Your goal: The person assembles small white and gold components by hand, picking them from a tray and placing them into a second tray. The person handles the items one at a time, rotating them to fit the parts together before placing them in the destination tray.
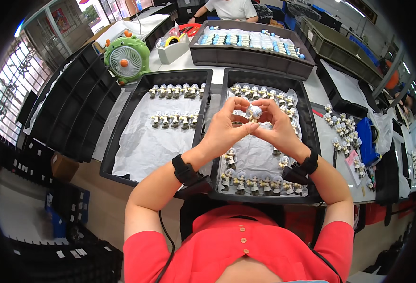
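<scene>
The figure (254,112) is held up above the far half of the right tray (313,141), between the left hand (229,123) and the right hand (278,123). Fingers of both hands pinch it, arched around its sides with the thumbs below. Its long axis runs roughly upright in the view, pale head toward the far side and body toward the person; which way the face turns cannot be told, as the fingers cover much of the body. Hands and wrists hide the right tray's middle, where more figures line the paper's edges. The left tray (109,158) carries two rows, heads pointing away from the person. Beyond stand a deep bin (250,59) of blue-and-white figures, a tape dispenser (174,53) and a green fan (125,60). Right of the trays, a loose cluster (344,129) lies on the worktop (315,94).
</scene>
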A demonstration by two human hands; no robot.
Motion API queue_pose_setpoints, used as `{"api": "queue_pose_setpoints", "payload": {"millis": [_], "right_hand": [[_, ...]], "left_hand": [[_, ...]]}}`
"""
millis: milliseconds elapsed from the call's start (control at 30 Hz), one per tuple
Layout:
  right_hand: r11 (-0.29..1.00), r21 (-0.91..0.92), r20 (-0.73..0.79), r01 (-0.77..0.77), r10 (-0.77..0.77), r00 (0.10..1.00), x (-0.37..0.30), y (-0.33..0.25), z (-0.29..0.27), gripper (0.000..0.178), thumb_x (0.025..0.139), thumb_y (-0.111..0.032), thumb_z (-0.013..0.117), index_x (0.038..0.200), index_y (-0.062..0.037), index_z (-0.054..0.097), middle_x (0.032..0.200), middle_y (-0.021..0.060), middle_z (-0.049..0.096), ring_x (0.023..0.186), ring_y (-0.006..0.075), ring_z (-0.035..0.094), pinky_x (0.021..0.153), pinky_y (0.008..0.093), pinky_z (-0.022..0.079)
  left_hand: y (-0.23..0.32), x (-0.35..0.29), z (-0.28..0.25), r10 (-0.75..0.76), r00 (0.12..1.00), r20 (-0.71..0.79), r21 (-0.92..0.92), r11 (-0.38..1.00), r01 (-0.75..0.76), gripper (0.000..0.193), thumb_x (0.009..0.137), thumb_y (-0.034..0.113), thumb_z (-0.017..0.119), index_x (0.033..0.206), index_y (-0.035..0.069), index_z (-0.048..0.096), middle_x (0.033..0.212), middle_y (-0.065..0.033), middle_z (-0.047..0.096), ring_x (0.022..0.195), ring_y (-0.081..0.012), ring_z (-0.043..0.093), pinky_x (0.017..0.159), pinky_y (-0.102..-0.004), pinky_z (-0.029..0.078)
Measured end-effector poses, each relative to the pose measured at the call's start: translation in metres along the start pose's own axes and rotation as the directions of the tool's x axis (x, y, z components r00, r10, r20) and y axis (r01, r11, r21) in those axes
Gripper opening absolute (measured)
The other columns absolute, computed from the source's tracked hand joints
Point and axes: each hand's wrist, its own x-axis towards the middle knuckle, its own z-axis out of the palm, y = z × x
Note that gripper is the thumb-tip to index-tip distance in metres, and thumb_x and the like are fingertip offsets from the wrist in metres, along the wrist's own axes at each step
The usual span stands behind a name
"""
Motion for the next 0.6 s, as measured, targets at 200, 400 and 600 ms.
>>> {"api": "queue_pose_setpoints", "payload": {"millis": [200, 400, 600], "right_hand": [[0.983, 0.175, 0.009, -0.058, 0.057, 0.998, -0.005, 0.015, 0.007, 0.057, 0.074, -0.014, 0.076, 0.123, -0.0079, 0.046, 0.103, 0.0053, 0.057, 0.086, 0.0115, 0.06, 0.076, 0.0259, 0.049], [0.963, 0.263, 0.009, -0.053, 0.052, 0.999, -0.006, 0.023, 0.008, 0.052, 0.079, -0.015, 0.072, 0.123, -0.0071, 0.046, 0.103, 0.006, 0.054, 0.089, 0.0116, 0.059, 0.081, 0.0254, 0.048], [0.95, 0.307, -0.039, -0.058, 0.073, 0.997, -0.005, 0.029, 0.005, 0.03, 0.085, -0.012, 0.066, 0.11, -0.0034, 0.054, 0.094, 0.0025, 0.06, 0.087, 0.009, 0.058, 0.08, 0.0245, 0.047]], "left_hand": [[-0.008, 0.001, -0.004, -0.147, 0.989, -0.001, -0.263, 0.954, 0.142, 0.038, 0.086, 0.014, 0.065, 0.117, 0.006, 0.044, 0.106, -0.0074, 0.052, 0.093, -0.0124, 0.057, 0.077, -0.027, 0.051], [-0.019, 0.002, -0.011, -0.293, 0.956, -0.025, -0.535, 0.812, 0.235, 0.03, 0.089, 0.014, 0.062, 0.114, 0.006, 0.048, 0.096, -0.0042, 0.062, 0.085, -0.0106, 0.061, 0.075, -0.0258, 0.051], [-0.019, 0.001, -0.012, -0.284, 0.957, 0.056, -0.574, 0.775, 0.264, 0.034, 0.09, 0.015, 0.061, 0.119, 0.006, 0.047, 0.101, -0.005, 0.062, 0.09, -0.0118, 0.061, 0.078, -0.0267, 0.051]]}}
